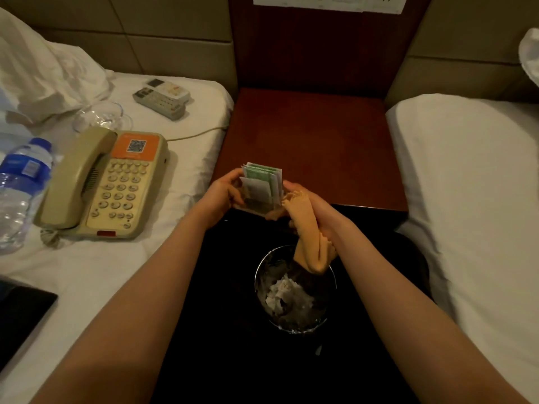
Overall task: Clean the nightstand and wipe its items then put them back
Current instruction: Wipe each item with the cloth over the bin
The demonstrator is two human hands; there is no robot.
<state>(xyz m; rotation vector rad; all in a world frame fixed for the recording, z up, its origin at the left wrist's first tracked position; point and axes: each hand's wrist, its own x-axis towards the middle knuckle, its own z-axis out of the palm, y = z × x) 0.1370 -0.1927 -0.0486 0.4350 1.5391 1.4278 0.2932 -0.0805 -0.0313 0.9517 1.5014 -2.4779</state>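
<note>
Left hand (226,191) grips clear card holder (260,189) steady; right hand (313,211) clutches orange cloth (309,240), wiping it; bench (315,135) cleared for cleaning.

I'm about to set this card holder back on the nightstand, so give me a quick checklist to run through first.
1. Nightstand top free of items: ok, bare wood.
2. Card holder securely held: ok, left hand grips it and the right hand is against its side.
3. Holder fully wiped: cannot tell; orange cloth touches its right side.
4. Cards seated upright: ok.
5. Cloth clear of the trash bin: not ok, its tail hangs over the rim.
6. Phone, remote, glass and water bottle returned: not ok, all on the bed.
</note>
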